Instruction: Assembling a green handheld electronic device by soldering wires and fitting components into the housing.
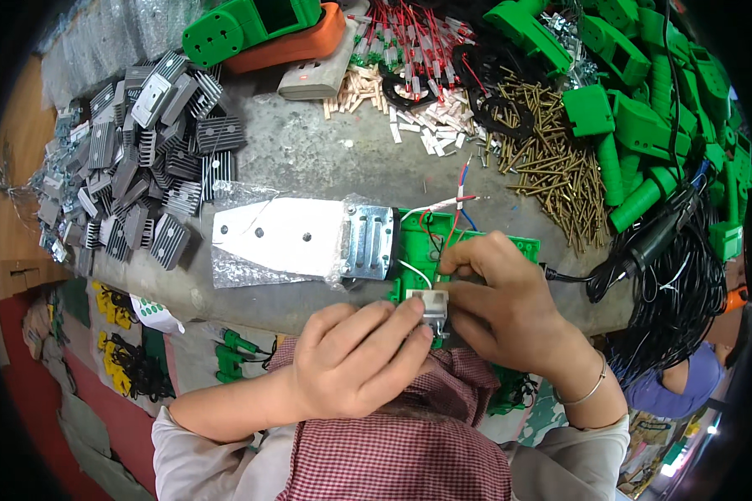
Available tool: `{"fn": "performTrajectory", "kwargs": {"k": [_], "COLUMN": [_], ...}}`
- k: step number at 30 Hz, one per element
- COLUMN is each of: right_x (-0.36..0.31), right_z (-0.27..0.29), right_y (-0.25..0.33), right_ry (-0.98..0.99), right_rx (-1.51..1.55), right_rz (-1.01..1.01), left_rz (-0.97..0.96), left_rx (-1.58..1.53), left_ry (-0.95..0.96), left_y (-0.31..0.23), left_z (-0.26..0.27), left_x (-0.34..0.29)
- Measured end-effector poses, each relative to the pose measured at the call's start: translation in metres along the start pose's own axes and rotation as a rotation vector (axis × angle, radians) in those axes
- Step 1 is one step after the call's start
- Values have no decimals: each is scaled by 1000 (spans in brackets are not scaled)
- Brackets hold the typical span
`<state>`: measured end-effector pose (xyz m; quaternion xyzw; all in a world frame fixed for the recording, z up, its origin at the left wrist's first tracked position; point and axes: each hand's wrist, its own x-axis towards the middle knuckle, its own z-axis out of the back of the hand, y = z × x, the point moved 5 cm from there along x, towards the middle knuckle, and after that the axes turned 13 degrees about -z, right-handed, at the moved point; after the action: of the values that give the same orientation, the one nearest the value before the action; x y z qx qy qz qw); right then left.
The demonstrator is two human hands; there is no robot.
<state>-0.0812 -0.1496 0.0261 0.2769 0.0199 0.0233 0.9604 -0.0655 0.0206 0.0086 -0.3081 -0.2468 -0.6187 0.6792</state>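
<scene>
Between the fingertips of my left hand is a small whitish block with metal at its lower side. My right hand is closed right beside the block, its fingers bent in a pinch. What lies between those fingertips is hidden. Both hands are over the near side of an opened green plastic housing. A white wire runs toward the block, and red, blue and white wires rise out of the housing. To its left, a ribbed metal bracket joins a white flat plate with holes, wrapped in clear plastic.
Grey finned metal blocks are heaped at left. Brass-coloured screws, white sleeves and red-wired parts lie at the back. Green housings and coiled black cables crowd the right. A person in purple is at lower right.
</scene>
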Motion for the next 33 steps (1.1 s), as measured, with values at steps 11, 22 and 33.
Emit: {"fn": "performTrajectory", "kwargs": {"k": [11,22,33], "right_x": [41,267,77], "right_z": [101,92,139], "right_y": [-41,-91,-53], "right_ry": [-541,-532,-1112], "right_rx": [251,-105,395], "right_rz": [-286,-125,-16], "left_rz": [173,165,112], "left_rx": [-108,-96,-135], "left_ry": [34,51,-15], "left_y": [8,13,38], "left_z": [-11,-14,35], "left_x": [5,9,-4]}}
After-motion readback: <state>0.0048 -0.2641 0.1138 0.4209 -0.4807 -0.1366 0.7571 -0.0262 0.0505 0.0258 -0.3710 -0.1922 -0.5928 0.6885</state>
